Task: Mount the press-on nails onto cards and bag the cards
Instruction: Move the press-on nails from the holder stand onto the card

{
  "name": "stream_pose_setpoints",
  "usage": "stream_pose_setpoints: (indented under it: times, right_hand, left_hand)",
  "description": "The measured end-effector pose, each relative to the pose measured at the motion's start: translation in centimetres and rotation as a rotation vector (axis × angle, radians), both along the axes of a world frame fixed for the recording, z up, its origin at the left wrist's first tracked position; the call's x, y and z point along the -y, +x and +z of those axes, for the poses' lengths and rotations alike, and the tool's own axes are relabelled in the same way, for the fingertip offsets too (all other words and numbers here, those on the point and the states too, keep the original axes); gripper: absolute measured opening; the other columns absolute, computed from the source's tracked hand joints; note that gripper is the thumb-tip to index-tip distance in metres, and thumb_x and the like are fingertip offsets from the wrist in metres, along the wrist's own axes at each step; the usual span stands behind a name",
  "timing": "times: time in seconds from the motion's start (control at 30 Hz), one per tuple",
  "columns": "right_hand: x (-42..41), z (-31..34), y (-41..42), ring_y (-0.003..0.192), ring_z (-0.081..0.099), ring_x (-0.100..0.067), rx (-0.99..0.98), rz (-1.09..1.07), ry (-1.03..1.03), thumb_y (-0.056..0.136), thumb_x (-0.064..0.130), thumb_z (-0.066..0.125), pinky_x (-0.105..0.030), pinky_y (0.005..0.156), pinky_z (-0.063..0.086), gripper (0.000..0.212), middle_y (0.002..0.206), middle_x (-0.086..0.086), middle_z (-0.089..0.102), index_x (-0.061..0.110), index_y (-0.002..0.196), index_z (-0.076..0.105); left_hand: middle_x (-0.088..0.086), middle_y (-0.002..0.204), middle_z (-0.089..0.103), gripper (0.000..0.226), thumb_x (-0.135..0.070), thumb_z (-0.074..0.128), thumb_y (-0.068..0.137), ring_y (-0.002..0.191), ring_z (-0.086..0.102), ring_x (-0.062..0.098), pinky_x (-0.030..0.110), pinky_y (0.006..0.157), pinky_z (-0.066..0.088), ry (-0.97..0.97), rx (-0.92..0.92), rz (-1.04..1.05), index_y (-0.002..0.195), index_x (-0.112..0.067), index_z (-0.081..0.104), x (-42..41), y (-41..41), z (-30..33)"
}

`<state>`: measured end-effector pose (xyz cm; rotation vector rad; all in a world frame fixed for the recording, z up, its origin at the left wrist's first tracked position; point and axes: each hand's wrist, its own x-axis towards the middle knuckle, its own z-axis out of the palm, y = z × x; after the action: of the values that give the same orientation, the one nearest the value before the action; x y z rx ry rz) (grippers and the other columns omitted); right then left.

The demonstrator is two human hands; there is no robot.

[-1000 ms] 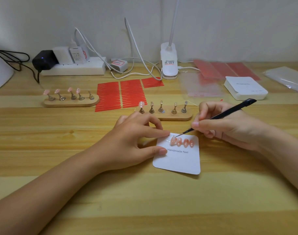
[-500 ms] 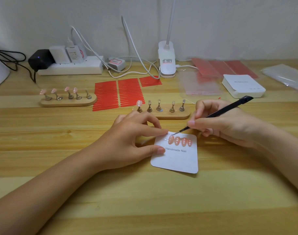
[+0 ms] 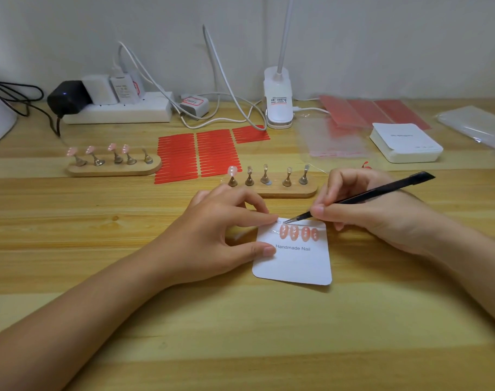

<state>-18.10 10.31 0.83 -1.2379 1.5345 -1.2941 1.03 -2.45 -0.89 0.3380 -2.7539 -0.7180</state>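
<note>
A white card point(image 3: 297, 263) printed "Handmade Nail" lies on the wooden table, with several pink nails point(image 3: 298, 232) stuck in a row near its top. My left hand point(image 3: 218, 235) pins the card's left edge with thumb and forefinger. My right hand point(image 3: 376, 213) grips black tweezers point(image 3: 362, 196) whose tip touches the card just above the leftmost nail. The near wooden stand point(image 3: 271, 187) keeps one pink nail point(image 3: 232, 171) on its left post. The far-left stand point(image 3: 113, 167) carries several pink nails.
Red adhesive strip sheets point(image 3: 198, 153) lie behind the stands. A stack of white cards point(image 3: 404, 142) and clear bags point(image 3: 333, 142) sit at the back right, more bags point(image 3: 474, 125) at the far right. A power strip point(image 3: 116, 111), cables and a clip lamp point(image 3: 278, 105) line the wall.
The tweezers' tip has shifted slightly up and left, from the leftmost nail to just above it. My left hand stays on the card.
</note>
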Motion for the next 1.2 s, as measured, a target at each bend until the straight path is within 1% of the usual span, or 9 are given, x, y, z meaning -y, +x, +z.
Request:
stream_pose_setpoints:
  times: [0.13, 0.27, 0.37, 0.5, 0.67, 0.8, 1.0, 1.07, 1.2]
  right_hand:
    - [-0.4, -0.4, 0.2, 0.053, 0.057, -0.003, 0.073, -0.104, -0.107, 0.052, 0.026, 0.074, -0.015, 0.049, 0.046, 0.010, 0.067, 0.000, 0.067, 0.025, 0.054, 0.064]
    - [-0.8, -0.5, 0.6, 0.058, 0.061, -0.005, 0.027, -0.182, -0.165, 0.051, 0.030, 0.075, -0.013, 0.057, 0.049, 0.013, 0.070, 0.000, 0.070, 0.024, 0.059, 0.067]
    - [-0.9, -0.4, 1.0, 0.066, 0.067, -0.005, -0.065, -0.167, -0.149, 0.055, 0.022, 0.074, -0.011, 0.061, 0.049, 0.011, 0.073, 0.001, 0.073, 0.019, 0.056, 0.063]
    - [-0.8, -0.5, 1.2, 0.064, 0.067, -0.009, -0.109, -0.179, -0.130, 0.061, 0.011, 0.075, -0.016, 0.062, 0.052, 0.016, 0.070, -0.002, 0.073, 0.014, 0.057, 0.060]
    - [-0.7, -0.5, 1.4, 0.065, 0.066, -0.012, -0.116, -0.176, -0.112, 0.056, 0.019, 0.074, -0.022, 0.064, 0.053, 0.015, 0.071, -0.004, 0.073, 0.016, 0.055, 0.060]
    - [-0.7, -0.5, 1.5, 0.065, 0.068, -0.011, -0.128, -0.163, -0.109, 0.057, 0.020, 0.074, -0.020, 0.063, 0.054, 0.016, 0.070, -0.003, 0.073, 0.016, 0.056, 0.059]
    - [-0.7, -0.6, 1.3, 0.067, 0.069, -0.025, -0.160, -0.148, -0.102, 0.058, 0.022, 0.074, -0.039, 0.065, 0.053, 0.014, 0.070, -0.006, 0.072, 0.017, 0.056, 0.060]
    - [-0.6, -0.6, 1.3, 0.066, 0.068, -0.027, -0.159, -0.136, -0.102, 0.058, 0.022, 0.074, -0.037, 0.062, 0.053, 0.014, 0.069, -0.006, 0.072, 0.017, 0.056, 0.061]
    - [-0.6, -0.7, 1.1, 0.064, 0.068, -0.020, -0.159, -0.115, -0.099, 0.059, 0.021, 0.073, -0.028, 0.060, 0.053, 0.016, 0.069, -0.005, 0.072, 0.011, 0.059, 0.060]
  left_hand:
    - [-0.023, 0.105, 0.051, 0.049, -0.062, 0.053, 0.071, 0.096, 0.042, -0.002, 0.021, 0.096, 0.024, -0.012, -0.055, 0.025, 0.110, -0.035, 0.065, -0.1, 0.2, -0.2]
    - [-0.015, 0.102, 0.056, 0.052, -0.060, 0.051, 0.072, 0.095, 0.045, 0.000, 0.031, 0.090, 0.034, -0.034, -0.098, 0.063, 0.108, -0.027, 0.068, -0.3, 0.3, -0.3]
    - [-0.013, 0.101, 0.056, 0.052, -0.059, 0.052, 0.071, 0.095, 0.046, 0.001, 0.033, 0.090, 0.036, -0.037, -0.108, 0.069, 0.108, -0.026, 0.069, -0.4, 0.2, -0.3]
    - [-0.013, 0.100, 0.056, 0.052, -0.059, 0.053, 0.072, 0.094, 0.047, 0.003, 0.036, 0.089, 0.039, -0.031, -0.112, 0.066, 0.108, -0.025, 0.069, -0.4, 0.2, -0.3]
    - [-0.013, 0.100, 0.056, 0.052, -0.058, 0.053, 0.072, 0.093, 0.047, 0.004, 0.038, 0.088, 0.040, -0.025, -0.114, 0.064, 0.108, -0.024, 0.069, -0.4, 0.1, -0.3]
    - [-0.013, 0.099, 0.056, 0.052, -0.059, 0.053, 0.072, 0.092, 0.047, 0.003, 0.038, 0.087, 0.041, -0.015, -0.115, 0.063, 0.108, -0.024, 0.069, -0.4, 0.1, -0.3]
    - [-0.013, 0.099, 0.056, 0.052, -0.059, 0.053, 0.072, 0.091, 0.046, 0.002, 0.038, 0.087, 0.040, -0.010, -0.111, 0.062, 0.108, -0.025, 0.069, -0.3, 0.1, -0.3]
    - [-0.013, 0.099, 0.056, 0.052, -0.059, 0.053, 0.072, 0.091, 0.046, 0.001, 0.037, 0.087, 0.039, -0.004, -0.108, 0.063, 0.108, -0.025, 0.069, -0.3, 0.1, -0.3]
    - [-0.014, 0.099, 0.056, 0.047, -0.055, 0.062, 0.072, 0.090, 0.046, 0.002, 0.039, 0.088, 0.039, -0.012, -0.102, 0.070, 0.106, -0.025, 0.070, -0.3, 0.0, -0.3]
